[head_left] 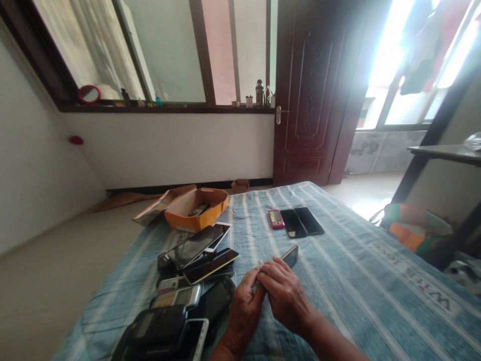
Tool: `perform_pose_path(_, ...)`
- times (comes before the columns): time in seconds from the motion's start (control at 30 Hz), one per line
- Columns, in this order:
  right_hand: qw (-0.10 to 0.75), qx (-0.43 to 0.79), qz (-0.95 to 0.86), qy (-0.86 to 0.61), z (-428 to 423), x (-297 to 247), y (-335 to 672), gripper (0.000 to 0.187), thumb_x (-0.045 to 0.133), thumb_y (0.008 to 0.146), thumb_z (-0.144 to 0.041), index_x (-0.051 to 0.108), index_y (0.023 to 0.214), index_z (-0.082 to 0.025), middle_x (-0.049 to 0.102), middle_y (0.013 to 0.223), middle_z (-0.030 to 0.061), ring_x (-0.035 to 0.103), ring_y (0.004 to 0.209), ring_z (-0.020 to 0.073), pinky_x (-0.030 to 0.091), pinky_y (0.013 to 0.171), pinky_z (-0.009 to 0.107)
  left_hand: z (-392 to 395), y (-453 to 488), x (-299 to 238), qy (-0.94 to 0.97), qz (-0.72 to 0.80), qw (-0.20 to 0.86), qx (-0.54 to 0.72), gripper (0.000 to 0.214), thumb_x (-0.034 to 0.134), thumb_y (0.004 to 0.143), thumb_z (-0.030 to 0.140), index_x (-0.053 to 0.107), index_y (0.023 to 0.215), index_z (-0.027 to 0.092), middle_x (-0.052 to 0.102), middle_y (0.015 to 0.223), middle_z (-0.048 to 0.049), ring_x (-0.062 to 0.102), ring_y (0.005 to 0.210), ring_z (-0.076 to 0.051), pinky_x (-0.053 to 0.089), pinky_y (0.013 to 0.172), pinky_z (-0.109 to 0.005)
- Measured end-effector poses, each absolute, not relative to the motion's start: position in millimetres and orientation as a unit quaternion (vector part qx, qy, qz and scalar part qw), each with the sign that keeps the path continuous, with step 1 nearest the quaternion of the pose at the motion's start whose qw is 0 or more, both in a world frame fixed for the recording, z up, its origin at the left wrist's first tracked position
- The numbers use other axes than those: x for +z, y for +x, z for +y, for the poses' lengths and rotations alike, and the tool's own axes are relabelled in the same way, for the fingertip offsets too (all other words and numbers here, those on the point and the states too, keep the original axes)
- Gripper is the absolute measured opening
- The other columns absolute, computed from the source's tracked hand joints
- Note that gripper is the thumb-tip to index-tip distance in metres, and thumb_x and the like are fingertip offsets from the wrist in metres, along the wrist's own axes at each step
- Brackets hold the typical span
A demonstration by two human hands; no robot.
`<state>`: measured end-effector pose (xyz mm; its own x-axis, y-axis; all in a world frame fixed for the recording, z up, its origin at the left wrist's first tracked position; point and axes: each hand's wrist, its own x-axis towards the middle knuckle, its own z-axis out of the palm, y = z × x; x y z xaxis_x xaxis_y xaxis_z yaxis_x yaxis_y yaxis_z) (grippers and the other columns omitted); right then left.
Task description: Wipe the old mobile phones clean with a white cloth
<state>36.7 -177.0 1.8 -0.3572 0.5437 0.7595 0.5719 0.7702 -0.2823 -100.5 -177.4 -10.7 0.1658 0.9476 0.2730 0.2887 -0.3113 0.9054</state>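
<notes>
My left hand [245, 297] and my right hand [284, 291] are closed together over a mobile phone [291, 256]. Only the far end of this phone shows, tilted on its edge beyond my right fingers; my hands cover the rest. A small pale bit shows at my fingertips, too unclear to name. Left of my hands lies a heap of old phones, among them a silver keypad phone [177, 297], a yellow-edged black phone [211, 265] and a bulky black device [156, 326]. Farther off, a pink phone [276, 218] lies beside two black phones [302, 222] set side by side.
An open orange box [197, 213] with something dark inside stands at the bed's far left edge. The striped blue bedsheet [349, 271] spreads beneath everything. Beyond are a dark red door [311, 90] and a window ledge [169, 109] with small items. Bags [417, 228] sit at right.
</notes>
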Motion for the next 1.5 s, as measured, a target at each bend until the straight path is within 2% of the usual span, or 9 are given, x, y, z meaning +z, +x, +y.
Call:
perform_pose_path(0.1, 0.451, -0.018, -0.825, -0.341, -177.3, 2.6, 37.8, 0.027, 0.038, 0.092, -0.010, 0.062, 0.100, -0.018, 0.065, 0.094, 0.0075, 0.061, 0.093, 0.0188, 0.044, 0.098, 0.040, -177.6, -101.0, -10.2, 0.672, 0.451, 0.352, 0.470, 0.039, 0.052, 0.089, 0.044, 0.064, 0.115, 0.017, 0.068, 0.120, -0.0105, 0.063, 0.111, -0.026, 0.053, 0.093, -0.035)
perform_pose_path(0.3, 0.447, -0.044, -0.825, -0.342, -175.7, 0.4, 40.8, 0.036, 0.035, 0.091, -0.010, 0.057, 0.118, -0.018, 0.065, 0.109, 0.0103, 0.061, 0.100, 0.0207, 0.041, 0.101, 0.043, -173.9, -103.6, -19.9, 0.644, 0.470, 0.333, 0.503, 0.042, 0.062, 0.083, 0.041, 0.063, 0.117, 0.016, 0.066, 0.123, -0.0112, 0.062, 0.113, -0.025, 0.053, 0.094, -0.033)
perform_pose_path(0.43, 0.426, -0.049, -0.835, -0.346, -174.4, -3.8, 42.9, 0.035, 0.038, 0.093, -0.013, 0.056, 0.122, -0.018, 0.065, 0.112, 0.0099, 0.059, 0.104, 0.0217, 0.038, 0.102, 0.044, -177.5, -100.0, -13.3, 0.645, 0.466, 0.333, 0.506, 0.034, 0.059, 0.086, 0.040, 0.065, 0.110, 0.017, 0.071, 0.112, -0.0086, 0.068, 0.098, -0.022, 0.054, 0.087, -0.031)
perform_pose_path(0.53, 0.422, -0.067, -0.829, -0.361, -174.8, -5.6, 43.5, 0.035, 0.040, 0.093, -0.015, 0.055, 0.124, -0.019, 0.066, 0.111, 0.0084, 0.056, 0.110, 0.0235, 0.032, 0.106, 0.047, -180.4, -97.8, -6.4, 0.651, 0.471, 0.314, 0.506, 0.030, 0.056, 0.088, 0.040, 0.067, 0.104, 0.017, 0.073, 0.100, -0.0062, 0.068, 0.085, -0.020, 0.055, 0.081, -0.030)
perform_pose_path(0.7, 0.428, -0.077, -0.820, -0.372, -176.3, -2.5, 43.9, 0.033, 0.040, 0.093, -0.013, 0.055, 0.122, -0.018, 0.068, 0.105, 0.0067, 0.058, 0.107, 0.0220, 0.021, 0.111, 0.050, -182.6, -97.1, -1.7, 0.664, 0.470, 0.279, 0.511, 0.028, 0.052, 0.092, 0.038, 0.070, 0.100, 0.018, 0.073, 0.093, -0.0039, 0.068, 0.084, -0.019, 0.055, 0.080, -0.029)
perform_pose_path(1.2, 0.422, -0.076, -0.819, -0.381, -175.9, -4.9, 42.4, 0.035, 0.041, 0.091, -0.012, 0.053, 0.124, -0.016, 0.067, 0.107, 0.0084, 0.058, 0.107, 0.0218, 0.018, 0.112, 0.049, -176.9, -100.8, -6.6, 0.722, 0.425, 0.083, 0.540, 0.021, 0.049, 0.093, 0.024, 0.069, 0.098, 0.017, 0.073, 0.087, -0.0058, 0.070, 0.080, -0.017, 0.057, 0.075, -0.025)
perform_pose_path(1.37, 0.422, -0.068, -0.819, -0.384, -177.0, -2.1, 42.3, 0.032, 0.043, 0.091, -0.012, 0.056, 0.120, -0.017, 0.067, 0.103, 0.0069, 0.058, 0.106, 0.0211, 0.020, 0.112, 0.048, -176.1, -107.6, -3.4, 0.719, 0.456, 0.066, 0.521, 0.018, 0.051, 0.091, 0.025, 0.068, 0.087, 0.018, 0.070, 0.077, -0.0026, 0.067, 0.069, -0.015, 0.054, 0.068, -0.022)
perform_pose_path(1.5, 0.419, -0.069, -0.819, -0.385, -177.4, -0.9, 42.4, 0.031, 0.044, 0.091, -0.012, 0.056, 0.118, -0.017, 0.067, 0.102, 0.0063, 0.058, 0.105, 0.0207, 0.021, 0.111, 0.048, -177.3, -108.2, -3.0, 0.707, 0.506, 0.077, 0.488, 0.025, 0.051, 0.091, 0.032, 0.064, 0.075, 0.019, 0.065, 0.066, 0.0007, 0.061, 0.057, -0.013, 0.050, 0.059, -0.022)
